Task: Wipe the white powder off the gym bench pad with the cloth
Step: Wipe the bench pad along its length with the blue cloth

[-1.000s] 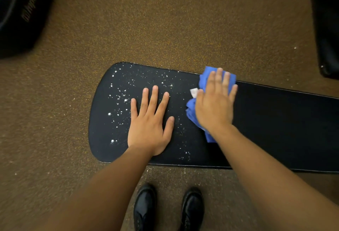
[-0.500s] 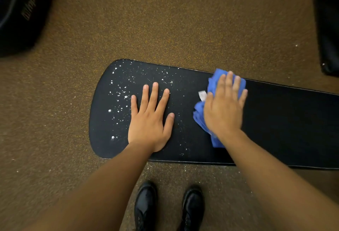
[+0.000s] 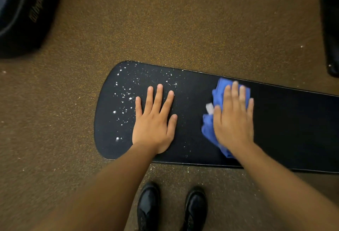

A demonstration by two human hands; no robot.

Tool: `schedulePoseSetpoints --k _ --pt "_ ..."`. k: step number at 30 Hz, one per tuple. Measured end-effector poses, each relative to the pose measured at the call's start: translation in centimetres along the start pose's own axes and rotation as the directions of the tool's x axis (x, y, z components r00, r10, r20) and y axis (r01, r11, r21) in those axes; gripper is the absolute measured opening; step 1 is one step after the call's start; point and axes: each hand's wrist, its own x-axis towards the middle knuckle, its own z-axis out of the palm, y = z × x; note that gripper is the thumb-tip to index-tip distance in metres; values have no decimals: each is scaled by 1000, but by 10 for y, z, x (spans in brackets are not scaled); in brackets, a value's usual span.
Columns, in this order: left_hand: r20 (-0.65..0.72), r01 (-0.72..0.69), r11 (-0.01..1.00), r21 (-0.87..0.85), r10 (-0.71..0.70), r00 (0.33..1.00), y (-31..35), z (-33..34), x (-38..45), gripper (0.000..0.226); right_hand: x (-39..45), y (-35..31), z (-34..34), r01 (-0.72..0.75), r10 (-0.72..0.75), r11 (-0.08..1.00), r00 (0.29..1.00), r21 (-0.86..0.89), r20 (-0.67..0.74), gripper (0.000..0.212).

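The left hand (image 3: 153, 122) lies spread flat on the black bench pad (image 3: 293, 129), white powder (image 3: 124, 100) scattered leftward to its rounded end. The right hand (image 3: 233, 118), fingers straight, presses the blue cloth (image 3: 209, 129) mid-pad; bare pad stretches right.

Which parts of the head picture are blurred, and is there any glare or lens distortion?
Head view: the blue cloth under the right hand is smeared, while the left hand and the white powder look sharp; the bench pad edges bow, so wide-angle distortion; dim warm light, glare only on the black shoes.
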Motion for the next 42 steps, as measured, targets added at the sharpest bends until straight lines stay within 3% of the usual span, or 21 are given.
schedulePoseSetpoints --k 3,5,9,11,17,20,22,25,27,32,36,39,42 --pt "2 4 1000 2 -4 1000 0 0 0 63 40 -29 3 -107 109 993 993 54 -39 63" --pt "1 4 1000 11 -4 1000 0 0 1 63 27 -44 9 -14 15 1000 998 22 -53 65" --pt "-6 1 1000 0 -1 1000 -1 1 1 63 -55 -27 7 291 -287 956 955 -41 68 64" --pt "-9 -1 1000 0 1 1000 -1 1 1 63 -73 -2 5 333 -326 940 941 -75 95 64" --pt "1 4 1000 -15 -4 1000 1 -1 0 63 19 -2 -4 -71 71 997 997 24 -3 64" --pt "-2 8 1000 -10 -8 1000 0 0 1 63 46 -42 4 -138 142 988 989 76 -50 63" --pt "-8 4 1000 -12 -4 1000 0 1 1 63 19 -62 11 2 1 999 998 37 -68 63" --pt "-20 -4 1000 -16 4 1000 -1 2 2 63 -59 -57 13 250 -250 968 967 10 42 62" --pt "-17 -2 1000 -12 1 1000 -1 1 1 63 -89 -30 13 311 -309 950 949 -17 59 62" --pt "-3 7 1000 -17 -7 1000 1 -1 0 62 -22 13 0 43 -44 999 999 3 11 65" --pt "0 10 1000 -15 -10 1000 1 -1 1 63 47 -22 1 -80 82 996 995 40 -58 68" --pt "-2 6 1000 -11 -6 1000 0 0 1 63 22 -55 9 78 -78 997 996 -5 -52 66" --pt "-5 5 1000 -12 -5 1000 0 0 2 63 -47 -43 9 312 -312 950 949 -9 55 66"
